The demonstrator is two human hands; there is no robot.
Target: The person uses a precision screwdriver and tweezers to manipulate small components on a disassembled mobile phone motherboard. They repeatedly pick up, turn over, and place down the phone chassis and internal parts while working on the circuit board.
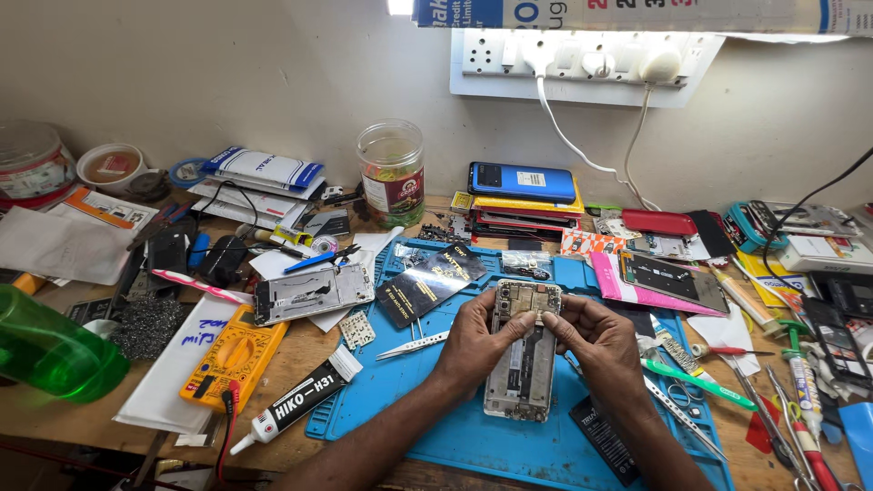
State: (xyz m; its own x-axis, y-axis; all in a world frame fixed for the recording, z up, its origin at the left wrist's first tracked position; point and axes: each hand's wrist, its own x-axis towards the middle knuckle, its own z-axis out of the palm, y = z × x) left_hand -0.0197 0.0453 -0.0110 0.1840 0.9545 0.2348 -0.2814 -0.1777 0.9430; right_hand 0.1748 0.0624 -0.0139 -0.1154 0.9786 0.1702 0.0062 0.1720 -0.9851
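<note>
- Both your hands grasp the opened phone (523, 350) at centre frame, above the blue mat (473, 436): left hand (475, 344) and right hand (596, 338) pinch its upper end.
- The back is off, boards bare; what your fingertips work on is probably a small part, too tiny to tell.
- Tweezers (414, 345) lie left, unused.

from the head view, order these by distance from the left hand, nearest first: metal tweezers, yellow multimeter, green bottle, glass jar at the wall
From the left hand:
1. Metal tweezers, just left of it on the blue mat.
2. Glass jar and yellow multimeter: too close to call; jar back by the wall, multimeter far left.
3. Green bottle, at the left edge.
</note>
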